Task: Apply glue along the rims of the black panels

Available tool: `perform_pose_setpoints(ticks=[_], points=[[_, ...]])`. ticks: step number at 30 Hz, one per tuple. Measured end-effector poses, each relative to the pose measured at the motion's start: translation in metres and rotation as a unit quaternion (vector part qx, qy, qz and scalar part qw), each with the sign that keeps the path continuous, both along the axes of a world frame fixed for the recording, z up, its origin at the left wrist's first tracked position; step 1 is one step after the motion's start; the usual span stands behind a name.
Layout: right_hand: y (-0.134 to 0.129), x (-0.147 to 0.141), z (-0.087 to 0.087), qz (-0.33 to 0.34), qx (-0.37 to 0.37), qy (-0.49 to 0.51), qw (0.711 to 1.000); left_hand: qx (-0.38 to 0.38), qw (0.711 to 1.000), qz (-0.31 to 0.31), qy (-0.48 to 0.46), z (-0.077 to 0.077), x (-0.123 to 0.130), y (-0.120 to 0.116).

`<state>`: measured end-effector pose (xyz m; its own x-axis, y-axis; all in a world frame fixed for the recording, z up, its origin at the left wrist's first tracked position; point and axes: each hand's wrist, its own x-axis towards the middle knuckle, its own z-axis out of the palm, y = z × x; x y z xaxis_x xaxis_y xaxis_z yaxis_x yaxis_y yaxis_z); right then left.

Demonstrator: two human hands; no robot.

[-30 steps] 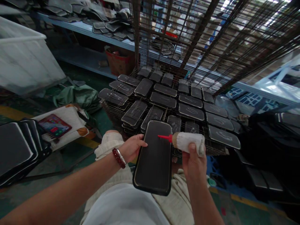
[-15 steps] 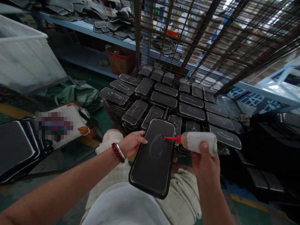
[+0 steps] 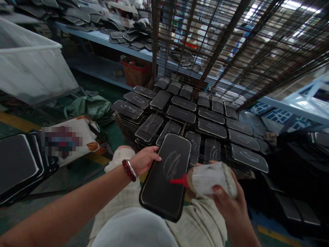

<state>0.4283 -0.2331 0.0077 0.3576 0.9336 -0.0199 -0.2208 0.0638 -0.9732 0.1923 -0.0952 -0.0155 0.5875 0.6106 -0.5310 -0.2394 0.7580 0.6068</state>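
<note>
My left hand (image 3: 145,159) grips the left edge of a black rounded panel (image 3: 164,192), thumb on its top face and the other fingers underneath. The panel lies tilted above my lap. Thin, pale, looping streaks of what looks like glue mark its upper half. In my right hand (image 3: 227,202) is a white squeeze bottle (image 3: 209,178) with a red nozzle, held almost level. The nozzle tip points left, over the middle of the panel; whether it touches the surface I cannot tell.
Ahead, many similar panels (image 3: 181,114) with pale streaks lie on a wire rack (image 3: 120,125), its mesh leaves raised behind. To the left are a stack of black panels (image 3: 17,164) and a white bin (image 3: 31,68). A shelf (image 3: 102,37) holding more pieces runs along the back.
My right hand has brought the bottle down and slightly left across the panel. More pale streaks show on its surface. The left hand keeps its grip.
</note>
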Motion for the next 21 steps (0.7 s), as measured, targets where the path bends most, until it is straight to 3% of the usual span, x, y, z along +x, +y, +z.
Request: perform_pose_setpoints(ticks=[2,6,7,11,12,16,21], points=[[0.000,0.004,0.000,0.037,-0.010,0.003,0.999,0.003,1.000,0.004,-0.003,0.002,-0.001,0.002],[0.009,0.007,0.000,-0.134,0.045,-0.063,0.988,0.004,1.000,-0.005,-0.006,0.004,-0.001,0.005],[0.011,0.005,0.000,-0.147,0.045,-0.066,0.986,0.003,1.000,-0.005,-0.002,0.004,0.000,0.004],[0.020,-0.006,0.000,-0.028,-0.026,0.004,0.999,0.009,1.000,-0.006,0.012,0.003,0.004,0.003],[0.022,-0.008,-0.002,-0.028,-0.026,0.009,0.999,0.012,1.000,-0.009,0.011,0.003,0.005,0.003],[0.037,-0.008,-0.011,-0.141,-0.005,-0.003,0.990,0.004,1.000,-0.027,-0.002,0.000,0.008,0.003],[0.052,-0.002,-0.023,-0.067,-0.108,0.109,0.986,0.005,1.000,0.010,0.015,-0.023,0.003,0.019]])
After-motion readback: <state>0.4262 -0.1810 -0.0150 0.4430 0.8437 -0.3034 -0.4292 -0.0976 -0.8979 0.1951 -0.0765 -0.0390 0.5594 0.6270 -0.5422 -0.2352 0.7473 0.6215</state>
